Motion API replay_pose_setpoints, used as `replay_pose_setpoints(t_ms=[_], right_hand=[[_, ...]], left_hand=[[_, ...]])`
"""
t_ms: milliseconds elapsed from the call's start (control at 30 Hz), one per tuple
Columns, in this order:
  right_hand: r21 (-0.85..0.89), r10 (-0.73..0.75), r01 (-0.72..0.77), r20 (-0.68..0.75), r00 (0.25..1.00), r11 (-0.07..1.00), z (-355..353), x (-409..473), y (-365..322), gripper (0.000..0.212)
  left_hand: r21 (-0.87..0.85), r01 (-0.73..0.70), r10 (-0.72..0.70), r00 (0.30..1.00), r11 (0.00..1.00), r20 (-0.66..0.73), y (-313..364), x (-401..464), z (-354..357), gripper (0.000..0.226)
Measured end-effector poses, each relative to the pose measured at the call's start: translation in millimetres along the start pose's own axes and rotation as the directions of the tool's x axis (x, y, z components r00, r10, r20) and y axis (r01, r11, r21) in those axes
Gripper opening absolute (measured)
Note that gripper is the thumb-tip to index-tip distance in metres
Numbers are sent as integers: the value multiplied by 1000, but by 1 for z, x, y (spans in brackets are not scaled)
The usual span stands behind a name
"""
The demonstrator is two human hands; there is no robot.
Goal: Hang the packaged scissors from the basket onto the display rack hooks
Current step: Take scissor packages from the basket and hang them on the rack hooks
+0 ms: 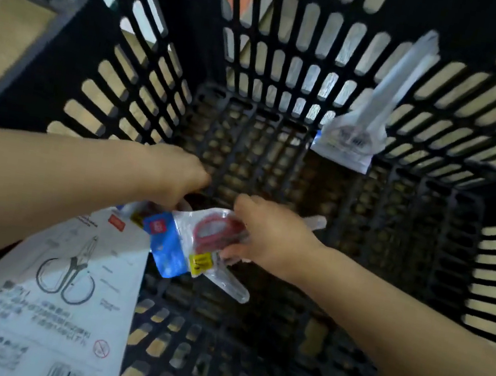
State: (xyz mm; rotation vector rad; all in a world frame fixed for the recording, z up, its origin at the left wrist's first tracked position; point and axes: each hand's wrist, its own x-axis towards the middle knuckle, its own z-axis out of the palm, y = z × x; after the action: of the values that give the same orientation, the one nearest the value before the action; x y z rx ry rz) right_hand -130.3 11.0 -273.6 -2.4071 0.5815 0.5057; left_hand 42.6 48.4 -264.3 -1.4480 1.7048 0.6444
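I look down into a black slatted basket (146, 80). My right hand (268, 233) grips a clear pack of red-handled scissors (199, 242) with a blue card, low in the basket. My left hand (173, 176) reaches in beside it, fingers curled down onto the top of a large white scissors pack (63, 282) whose printed back faces me; its grip is partly hidden. A third clear pack of scissors (363, 128) leans upright in the far right corner of the basket.
The basket's black walls rise on all sides around both arms. Through the slats a light wooden floor (7, 39) shows, and a grey frame edge (33, 56) stands outside the basket at the left.
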Motion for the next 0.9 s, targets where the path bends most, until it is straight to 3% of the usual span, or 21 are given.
replay_pose_setpoints(t_ms=[167, 267, 367, 533, 633, 900], right_hand=[[317, 145, -149, 35, 989, 937, -8, -10, 24, 29], [431, 189, -207, 85, 978, 878, -9, -18, 36, 21], [614, 280, -267, 77, 957, 742, -14, -26, 51, 13], [858, 524, -279, 13, 852, 432, -15, -26, 78, 28], [919, 549, -244, 37, 835, 310, -12, -27, 85, 31], [938, 553, -222, 39, 832, 268, -6, -21, 86, 33]], left_hand=[[29, 49, -50, 998, 998, 43, -1, -3, -1, 12], [21, 39, -40, 997, 999, 61, -6, -6, 5, 33], [45, 1, -4, 998, 999, 67, -2, -6, -1, 57], [33, 26, -29, 996, 999, 83, 3, -5, -5, 50], [51, 53, -57, 995, 997, 79, 6, -7, -4, 55], [71, 99, -103, 993, 993, 58, 3, -9, 1, 58]])
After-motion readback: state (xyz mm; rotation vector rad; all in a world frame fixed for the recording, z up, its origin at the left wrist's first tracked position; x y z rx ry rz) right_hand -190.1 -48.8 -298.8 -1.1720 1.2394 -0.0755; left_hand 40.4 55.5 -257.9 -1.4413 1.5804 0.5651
